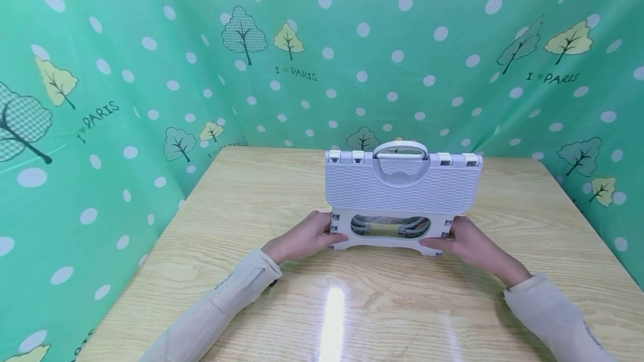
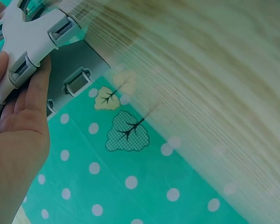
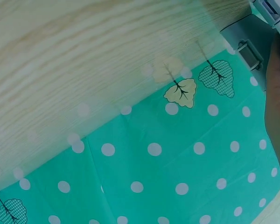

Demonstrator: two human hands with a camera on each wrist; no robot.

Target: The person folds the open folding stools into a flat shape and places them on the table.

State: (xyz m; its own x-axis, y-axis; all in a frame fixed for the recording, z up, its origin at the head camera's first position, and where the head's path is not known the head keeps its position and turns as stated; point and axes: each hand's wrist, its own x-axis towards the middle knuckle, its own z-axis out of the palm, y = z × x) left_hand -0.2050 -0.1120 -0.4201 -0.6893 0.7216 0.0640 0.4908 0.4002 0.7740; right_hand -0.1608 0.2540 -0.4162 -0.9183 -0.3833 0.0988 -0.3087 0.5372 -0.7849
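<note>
A pale grey-white folding step stool [image 1: 402, 191] stands right of the middle of the table in the head view, its woven-textured top tilted toward the camera and a loop handle at its upper edge. My left hand [image 1: 309, 233] grips the left side of its front leg panel, thumb in front. In the left wrist view the fingers of the left hand [image 2: 23, 116] go behind the stool's leg panel [image 2: 30, 35]. At the panel's right side my right hand [image 1: 468, 242] holds on, thumb across the front. Only part of the right hand [image 3: 277, 88] shows in the right wrist view.
The stool is on a light wood-grain table [image 1: 241, 200]. A green dotted cloth [image 1: 302, 82] with printed trees hangs behind the table and along both sides. A bright light reflection lies on the near tabletop.
</note>
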